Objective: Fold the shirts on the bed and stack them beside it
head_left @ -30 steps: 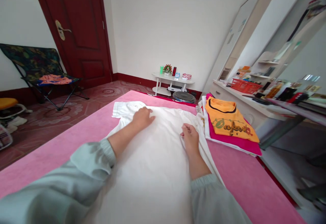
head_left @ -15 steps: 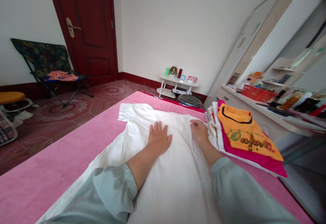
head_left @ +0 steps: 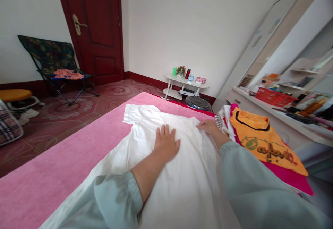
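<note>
Item: white short-sleeved cloth garment (head_left: 189,177), laid out on a pink plush-looking bed cover (head_left: 65,152), directly in front of the person and beneath both hands; long axis running from the near side away toward the far edge, leaning slightly left

Left hand (head_left: 167,144): palm down on the garment's upper body, fingers spread apart, nothing clasped; lies left of centre, the nearer hand to the white short sleeve (head_left: 142,113) at far left, which points outward

Right hand (head_left: 210,128): at the garment's far right portion, the nearer hand to that side; thumb and fingertips drawn close together at the cloth, whether pinching a layer cannot be told. Matching right sleeve not made out; hand and grey-green gathered cuff (head_left: 229,145) cover part of that side

Edges: far end of garment short of the bed's far side, a band of pink between; lengthwise creases down the right half; near end runs out of view

Room: broad stretch of pink to the left; right side tight, a folded orange top with black neckline and printed lettering (head_left: 262,137) over magenta folded cloth (head_left: 288,177) just beside the right forearm
</note>
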Demonstrator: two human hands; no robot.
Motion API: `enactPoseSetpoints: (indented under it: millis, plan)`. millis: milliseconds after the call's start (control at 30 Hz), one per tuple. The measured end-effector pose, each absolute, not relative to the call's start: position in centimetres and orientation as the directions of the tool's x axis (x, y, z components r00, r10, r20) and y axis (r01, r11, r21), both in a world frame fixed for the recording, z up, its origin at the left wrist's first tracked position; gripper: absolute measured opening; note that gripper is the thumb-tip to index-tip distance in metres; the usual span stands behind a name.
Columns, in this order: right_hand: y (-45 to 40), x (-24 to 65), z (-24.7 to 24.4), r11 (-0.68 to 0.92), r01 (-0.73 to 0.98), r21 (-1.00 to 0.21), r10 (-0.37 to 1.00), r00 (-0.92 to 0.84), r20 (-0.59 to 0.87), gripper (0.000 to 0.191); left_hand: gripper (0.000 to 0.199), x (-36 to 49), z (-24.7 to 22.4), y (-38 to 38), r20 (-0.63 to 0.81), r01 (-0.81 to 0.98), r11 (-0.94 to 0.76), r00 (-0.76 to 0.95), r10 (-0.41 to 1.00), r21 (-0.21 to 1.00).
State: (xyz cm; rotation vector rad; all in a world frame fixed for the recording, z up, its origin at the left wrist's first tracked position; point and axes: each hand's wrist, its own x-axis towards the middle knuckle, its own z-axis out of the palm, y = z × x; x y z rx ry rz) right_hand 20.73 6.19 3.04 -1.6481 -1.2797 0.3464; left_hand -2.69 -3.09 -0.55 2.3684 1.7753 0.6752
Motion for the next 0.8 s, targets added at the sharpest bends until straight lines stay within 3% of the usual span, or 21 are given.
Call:
enactPoseSetpoints:
  millis: [133, 200, 267, 333, 400, 533, 633, 733, 800]
  plan:
    - [1.9, 18.5, 4.8, 0.2, 0.698, -0.688, 0.739, 0.353, 0.573, 0.018, 0.054, -2.9, -0.4, -3.0, 0.313, 0.867, -0.314, 0.197, 0.929, 0.387]
    - [-1.8, 17.2, 5.3, 0.356, 0.776, -0.521, 0.715, 0.132, 0.686, 0.012, 0.056, -3.1, 0.0, -2.9, 0.335, 0.846, -0.274, 0.122, 0.934, 0.457]
    - [-5.7, 16.3, 5.4, 0.51, 0.775, -0.375, 0.791, -0.25, 0.558, 0.006, 0.054, -3.3, 0.4, -2.6, 0.361, 0.801, -0.223, 0.009, 0.933, 0.556]
    - [-8.7, 15.8, 5.1, 0.592, 0.746, -0.307, 0.798, -0.488, 0.354, 0.011, 0.05, -3.5, 0.6, -2.3, 0.387, 0.741, -0.205, -0.08, 0.918, 0.639]
    - [-10.0, 15.7, 4.8, 0.548, 0.778, -0.308, 0.834, -0.48, 0.272, 0.018, 0.049, -3.6, 0.7, -2.1, 0.406, 0.703, -0.216, -0.113, 0.907, 0.678]
    - [-8.5, 15.5, 4.7, 0.349, 0.884, -0.312, 0.907, -0.234, 0.351, 0.041, 0.051, -3.7, 0.5, -1.9, 0.398, 0.687, -0.225, -0.101, 0.912, 0.691]
    - [-6.4, 15.0, 5.0, 0.364, 0.883, -0.296, 0.912, -0.275, 0.303, 0.063, 0.052, -3.7, 0.4, -1.9, 0.385, 0.697, -0.221, -0.086, 0.919, 0.682]
    - [-4.4, 15.5, 5.8, 0.423, 0.828, -0.369, 0.906, -0.398, 0.144, 0.044, 0.053, -3.8, 0.4, -1.9, 0.386, 0.72, -0.22, -0.072, 0.92, 0.658]
    - [-2.9, 16.9, 6.6, 0.331, 0.833, -0.444, 0.943, -0.301, 0.139, 0.018, 0.054, -3.8, 0.4, -1.8, 0.387, 0.726, -0.219, -0.07, 0.919, 0.651]
